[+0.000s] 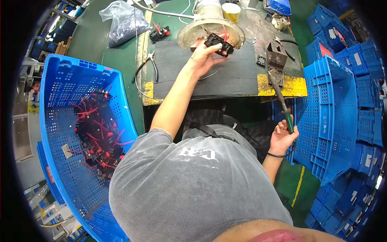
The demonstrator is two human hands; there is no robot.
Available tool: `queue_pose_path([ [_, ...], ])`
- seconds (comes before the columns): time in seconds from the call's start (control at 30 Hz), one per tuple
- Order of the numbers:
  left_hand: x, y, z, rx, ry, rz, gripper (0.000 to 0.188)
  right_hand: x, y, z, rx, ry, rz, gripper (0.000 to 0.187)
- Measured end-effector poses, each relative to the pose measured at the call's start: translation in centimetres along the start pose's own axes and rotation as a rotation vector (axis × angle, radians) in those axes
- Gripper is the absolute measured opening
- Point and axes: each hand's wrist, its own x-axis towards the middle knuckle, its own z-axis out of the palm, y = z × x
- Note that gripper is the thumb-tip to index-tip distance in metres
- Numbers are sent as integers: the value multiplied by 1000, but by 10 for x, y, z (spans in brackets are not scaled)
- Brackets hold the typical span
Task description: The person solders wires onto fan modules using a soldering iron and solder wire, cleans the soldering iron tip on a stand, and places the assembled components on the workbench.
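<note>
My left hand (203,60) is closed around a black plastic component (217,43) with a red wire. It holds the part up at the mouth of a wide, dirty funnel-shaped hood (189,35). My right hand (282,138) grips the green handle of a soldering iron (289,122). The iron's metal shaft points away from me, its far end at a grimy stand beside a brown metal block (277,55) on the bench. The tip itself I cannot make out.
A blue crate (50,101) at left holds several black parts with red wires. On the bench lie pliers (150,64), a similar part (159,34), a bag of small pieces (127,26) and a black mat (234,78). Blue crates (322,117) stand at right.
</note>
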Motion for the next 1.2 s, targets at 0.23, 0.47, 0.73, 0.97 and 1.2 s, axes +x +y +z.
queue_pose_path([
  [0.23,22,10,-18,370,-98,-30,65,0,2,0,2,30,9,48],
  [0.47,31,18,-27,179,-180,-4,81,-1,3,6,-44,29,13,49],
  [0.73,23,4,-47,-144,64,-121,49,-3,3,4,-38,39,16,49],
  [0.97,19,-17,-34,-216,253,1,43,2,5,3,-14,4,48,48],
  [1.2,4,-18,-20,-130,428,18,37,1,3,2,0,-24,38,49],
])
